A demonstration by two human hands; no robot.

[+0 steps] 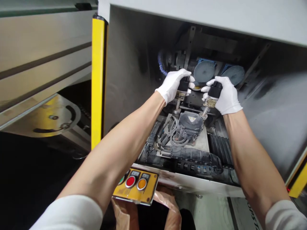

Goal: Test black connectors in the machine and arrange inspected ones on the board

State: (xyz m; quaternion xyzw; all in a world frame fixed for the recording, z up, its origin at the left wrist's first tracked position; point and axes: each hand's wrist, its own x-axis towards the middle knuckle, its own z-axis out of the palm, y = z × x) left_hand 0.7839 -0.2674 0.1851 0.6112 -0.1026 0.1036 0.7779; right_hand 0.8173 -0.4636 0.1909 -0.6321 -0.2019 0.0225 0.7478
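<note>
Both my hands wear white gloves and reach into a grey machine housing (134, 64). My left hand (173, 84) is closed around a small black cylinder with a brass-coloured lower part (182, 89), sitting on a metal post. My right hand (226, 95) grips a matching black and brass cylinder (213, 95) on a second post. Between and below them sits a dark motor unit with a warning label (190, 123) and a bundle of grey cables (171, 132).
Two blue-grey discs (203, 71) hang at the back of the housing. A black cable chain (199, 158) runs along the front. A yellow box with a red and an orange button (136, 186) sits near my left arm. A yellow post (98, 83) borders the opening's left side.
</note>
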